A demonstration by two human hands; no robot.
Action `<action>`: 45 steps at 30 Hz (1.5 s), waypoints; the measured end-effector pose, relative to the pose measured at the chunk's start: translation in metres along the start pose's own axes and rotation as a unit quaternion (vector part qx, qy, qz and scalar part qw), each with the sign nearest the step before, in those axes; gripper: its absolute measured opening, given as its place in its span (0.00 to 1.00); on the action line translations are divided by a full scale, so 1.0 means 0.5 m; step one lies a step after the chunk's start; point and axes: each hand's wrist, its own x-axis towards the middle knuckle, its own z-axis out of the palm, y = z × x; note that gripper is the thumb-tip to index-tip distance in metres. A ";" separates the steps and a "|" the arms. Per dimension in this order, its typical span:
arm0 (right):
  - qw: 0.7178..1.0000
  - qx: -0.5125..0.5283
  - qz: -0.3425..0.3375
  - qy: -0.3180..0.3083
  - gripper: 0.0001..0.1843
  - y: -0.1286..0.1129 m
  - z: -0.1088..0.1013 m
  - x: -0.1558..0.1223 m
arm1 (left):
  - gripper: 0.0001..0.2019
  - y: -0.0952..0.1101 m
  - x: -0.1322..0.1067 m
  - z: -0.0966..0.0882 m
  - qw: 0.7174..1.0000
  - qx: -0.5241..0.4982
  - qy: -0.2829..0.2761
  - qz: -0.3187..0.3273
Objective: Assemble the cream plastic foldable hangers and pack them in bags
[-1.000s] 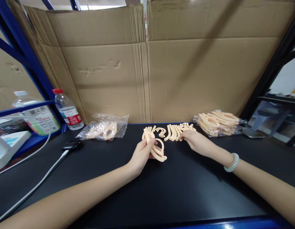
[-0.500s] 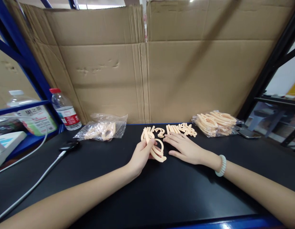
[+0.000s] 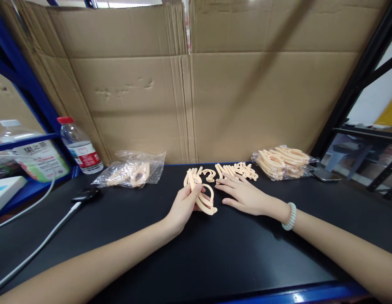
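My left hand (image 3: 183, 207) is closed around a curved, cream-coloured piece (image 3: 206, 207) with a loop and a straight bar; its exact kind I cannot make out. My right hand (image 3: 243, 195) lies with its fingers spread, the fingertips over the near ends of a row of straight cream sticks (image 3: 220, 170). To the right of that row lie several small curvy pieces (image 3: 245, 169) in a cluster. A hook-shaped cream piece (image 3: 210, 175) sits between the two hands, toward the back of the black table (image 3: 196, 257).
Clear plastic bags of cream pieces stand at back left (image 3: 132, 173) and back right (image 3: 280, 162), beside a phone (image 3: 325, 174). At left are a red-capped bottle (image 3: 83, 150) and a black device (image 3: 85, 194) on a white cable. A cardboard wall (image 3: 135, 97) closes the back.
The whole view has shifted slightly, so everything appears a little further left. Both hands keep nearly the same pose, the left one still gripping the curved piece.
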 end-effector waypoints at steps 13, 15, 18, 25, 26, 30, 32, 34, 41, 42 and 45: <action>0.978 0.013 -0.095 0.184 0.20 -0.068 -0.028 -0.006 | 0.18 -0.005 0.000 -0.003 0.996 0.037 -0.063 0.046; 0.976 -0.008 -0.122 0.178 0.17 -0.086 -0.030 -0.009 | 0.18 -0.005 -0.001 -0.003 0.993 0.056 -0.071 0.070; 0.978 -0.011 -0.130 0.164 0.10 -0.094 -0.025 -0.013 | 0.18 -0.005 -0.004 -0.004 0.991 0.080 -0.057 0.090; 0.955 0.255 -0.003 0.153 0.14 -0.096 -0.027 -0.012 | 0.17 -0.006 -0.008 -0.005 0.981 0.160 -0.045 0.096; 0.940 0.313 0.014 0.136 0.18 -0.097 -0.028 -0.010 | 0.16 -0.007 -0.009 -0.005 0.979 0.171 -0.046 0.103; 0.864 0.497 0.047 0.062 0.24 -0.095 -0.031 0.000 | 0.15 -0.008 -0.012 -0.005 0.975 0.186 -0.062 0.108; 0.836 0.541 0.064 0.068 0.22 -0.089 -0.028 0.003 | 0.15 -0.009 -0.011 -0.006 0.973 0.195 -0.066 0.104; 0.807 0.575 0.088 0.103 0.20 -0.082 -0.024 0.005 | 0.15 -0.011 -0.009 -0.007 0.969 0.216 -0.055 0.108; 0.723 0.638 0.211 0.160 0.17 -0.073 -0.018 0.008 | 0.12 -0.006 -0.010 -0.010 0.947 0.285 -0.025 0.148; 0.718 0.642 0.221 0.150 0.18 -0.074 -0.016 0.008 | 0.12 -0.004 -0.010 -0.011 0.941 0.300 -0.022 0.158; 0.718 0.655 0.221 0.079 0.19 -0.076 -0.011 0.008 | 0.09 0.001 -0.007 -0.017 0.894 0.391 -0.009 0.218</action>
